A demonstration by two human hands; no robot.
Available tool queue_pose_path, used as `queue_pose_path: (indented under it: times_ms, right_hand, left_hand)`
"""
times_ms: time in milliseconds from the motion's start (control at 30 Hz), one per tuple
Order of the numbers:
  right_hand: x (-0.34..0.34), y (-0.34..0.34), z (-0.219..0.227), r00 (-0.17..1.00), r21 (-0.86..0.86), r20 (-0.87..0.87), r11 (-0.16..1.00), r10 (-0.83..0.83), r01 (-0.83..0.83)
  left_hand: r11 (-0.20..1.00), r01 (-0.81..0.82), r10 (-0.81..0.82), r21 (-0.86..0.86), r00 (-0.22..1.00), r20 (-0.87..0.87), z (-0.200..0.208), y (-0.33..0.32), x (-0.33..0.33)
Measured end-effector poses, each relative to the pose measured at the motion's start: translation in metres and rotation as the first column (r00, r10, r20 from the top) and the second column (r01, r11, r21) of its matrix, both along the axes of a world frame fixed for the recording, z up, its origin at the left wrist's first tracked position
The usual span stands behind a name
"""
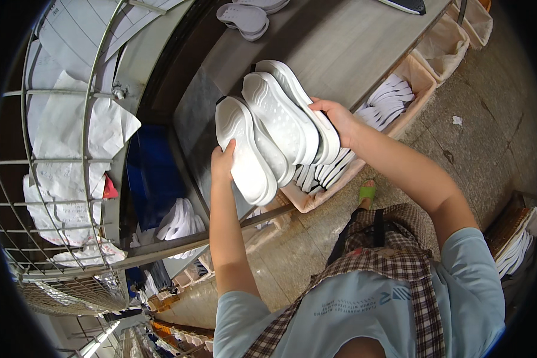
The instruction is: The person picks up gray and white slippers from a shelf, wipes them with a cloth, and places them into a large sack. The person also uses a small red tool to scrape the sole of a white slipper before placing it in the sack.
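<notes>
Between my two hands is a row of several white shoe soles (278, 116), held side by side over the edge of the workbench. Their upper faces show moulded ridges and small dimples. My left hand (223, 161) grips the outermost sole at the left, thumb on its upper face. At the right end of the row, my right hand (338, 121) is closed on the edge of the last sole. Fingers of both hands are partly hidden behind the soles.
More pale soles (244, 19) and a dark sole (407, 5) lie on the grey workbench (322, 42). A lined bin (420, 80) of white soles runs along its near edge, with further bins (441, 51) beyond. A wire rack (89, 161) with papers stands left.
</notes>
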State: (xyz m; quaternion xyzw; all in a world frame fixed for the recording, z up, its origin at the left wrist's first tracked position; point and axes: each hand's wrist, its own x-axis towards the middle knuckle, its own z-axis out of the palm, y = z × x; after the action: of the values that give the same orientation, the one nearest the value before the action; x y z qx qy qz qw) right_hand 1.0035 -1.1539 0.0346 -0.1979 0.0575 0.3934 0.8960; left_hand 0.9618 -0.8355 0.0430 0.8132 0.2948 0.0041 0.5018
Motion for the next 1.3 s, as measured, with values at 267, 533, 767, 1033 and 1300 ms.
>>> queue_pose_path:
  times_ms: [267,533,767,1033,1300]
  right_hand:
    - [0.029,0.004,-0.007,0.871,-0.486,0.491,0.829,-0.004,0.278]
    - [0.043,0.036,-0.005,0.525,-0.86,0.446,0.184,0.725,0.476]
    - [0.026,0.034,0.001,0.59,-0.748,0.649,0.258,0.481,0.611]
    - [-0.04,-0.058,-0.004,0.374,-0.449,0.889,0.352,0.262,0.821]
    - [-0.121,-0.143,-0.053,0.722,-0.712,0.685,-0.119,0.102,0.692]
  left_hand:
    - [0.969,-0.201,0.226,-0.146,0.958,0.176,-0.004,0.077,-0.054]
    - [0.935,0.045,-0.052,0.352,0.999,0.01,-0.038,0.072,-0.055]
    - [0.638,-0.031,-0.349,0.769,0.879,0.325,0.024,-0.007,-0.014]
    - [0.962,0.272,-0.225,-0.015,0.825,0.519,0.058,-0.102,0.164]
    - [0.86,0.052,0.004,-0.508,0.994,0.109,-0.027,-0.07,0.385]
